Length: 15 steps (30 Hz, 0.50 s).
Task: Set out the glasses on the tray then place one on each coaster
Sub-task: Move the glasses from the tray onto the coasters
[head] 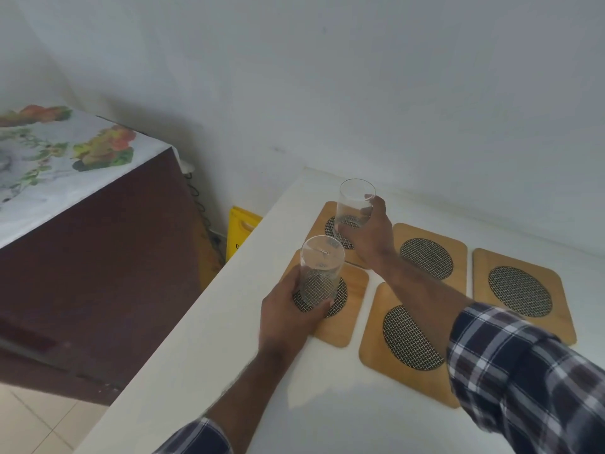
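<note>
The near glass [319, 273] is sitting on the near coaster [330, 299], with the left hand [291, 314] gripping it. The right hand [371, 232] is gripping the far glass [353, 208] over the far coaster [330, 231]. Letting go while a glass is leaning could be tipping it over

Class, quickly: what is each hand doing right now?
Left hand: closed around the near glass, over a coaster.
Right hand: closed around the far glass.
</note>
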### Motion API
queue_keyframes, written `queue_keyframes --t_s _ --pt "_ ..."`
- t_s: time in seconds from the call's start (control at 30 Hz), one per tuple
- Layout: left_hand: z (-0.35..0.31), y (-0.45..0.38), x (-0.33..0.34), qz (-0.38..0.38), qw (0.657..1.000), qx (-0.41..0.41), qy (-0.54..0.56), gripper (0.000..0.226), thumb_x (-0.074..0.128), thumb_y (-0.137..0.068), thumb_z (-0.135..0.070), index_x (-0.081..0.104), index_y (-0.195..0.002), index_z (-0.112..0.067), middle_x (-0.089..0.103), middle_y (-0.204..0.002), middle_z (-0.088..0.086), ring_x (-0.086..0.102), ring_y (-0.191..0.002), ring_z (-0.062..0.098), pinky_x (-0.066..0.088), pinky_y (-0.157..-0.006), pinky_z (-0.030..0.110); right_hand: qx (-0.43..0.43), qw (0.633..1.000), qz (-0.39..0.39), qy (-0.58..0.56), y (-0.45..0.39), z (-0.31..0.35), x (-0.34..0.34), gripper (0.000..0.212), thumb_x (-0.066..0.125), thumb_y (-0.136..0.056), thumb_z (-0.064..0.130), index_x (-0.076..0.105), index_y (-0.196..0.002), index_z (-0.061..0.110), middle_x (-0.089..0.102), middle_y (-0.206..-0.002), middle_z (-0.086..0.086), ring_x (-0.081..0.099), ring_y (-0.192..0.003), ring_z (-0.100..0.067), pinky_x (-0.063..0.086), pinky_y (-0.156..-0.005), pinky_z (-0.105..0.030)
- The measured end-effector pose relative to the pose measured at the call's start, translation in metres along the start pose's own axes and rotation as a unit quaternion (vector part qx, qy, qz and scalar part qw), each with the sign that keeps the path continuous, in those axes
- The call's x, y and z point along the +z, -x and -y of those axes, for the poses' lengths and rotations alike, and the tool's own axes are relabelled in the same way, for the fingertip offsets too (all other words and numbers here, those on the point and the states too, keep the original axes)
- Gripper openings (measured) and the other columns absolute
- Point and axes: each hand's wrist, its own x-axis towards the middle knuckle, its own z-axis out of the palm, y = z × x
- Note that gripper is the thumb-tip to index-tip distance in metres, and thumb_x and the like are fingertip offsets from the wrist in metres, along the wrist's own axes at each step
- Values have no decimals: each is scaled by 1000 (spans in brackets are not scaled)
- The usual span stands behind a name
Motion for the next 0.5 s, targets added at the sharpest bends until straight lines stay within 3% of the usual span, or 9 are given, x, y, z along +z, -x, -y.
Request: queue_keyframes --t_s 0.1,0.2,0.27,0.37,0.5 --pt "-1 0 0 -2 1000 -1 7 60 80 -66 -61 48 -116 -66 61 -112 -43 60 -109 -7 57 -92 26 8 1000 2 -16 7 3 -5 97 84 -67 37 29 -143 14 55 -106 10 53 -87 -1 36 -60 0" --pt "-3 1 0 0 1000 -9 15 60 78 -65 -63 50 -118 -64 62 -111 -41 60 -110 -6 56 -93 29 24 1000 14 -12 20 3 -16 103 81 -68 49 22 -147 17 51 -135 -10 50 -112 -15 40 -85 -24" --pt "-6 2 0 1 1000 -17 21 70 76 -63 -66 55 -127 -50 65 -120 -29 60 -114 1 56 -96 35 24 1000 10 -9 33 1 -28 103 78 -70 53 21 -148 19 44 -144 -14 44 -129 -23 40 -95 -33" --pt "-13 3 -3 10 1000 -23 17 84 75 -61 -67 53 -136 -38 65 -128 -18 60 -119 9 55 -98 39 11 1000 -15 15 60 0 -50 100 76 -72 55 22 -148 19 39 -150 -10 38 -136 -26 38 -107 -44" --pt "-21 7 -12 38 999 -26 9 78 80 -62 -61 54 -131 -36 65 -126 -16 60 -118 12 54 -99 41 6 998 -55 34 95 -1 -81 95 75 -76 50 25 -149 17 35 -152 -8 34 -139 -26 35 -110 -49"
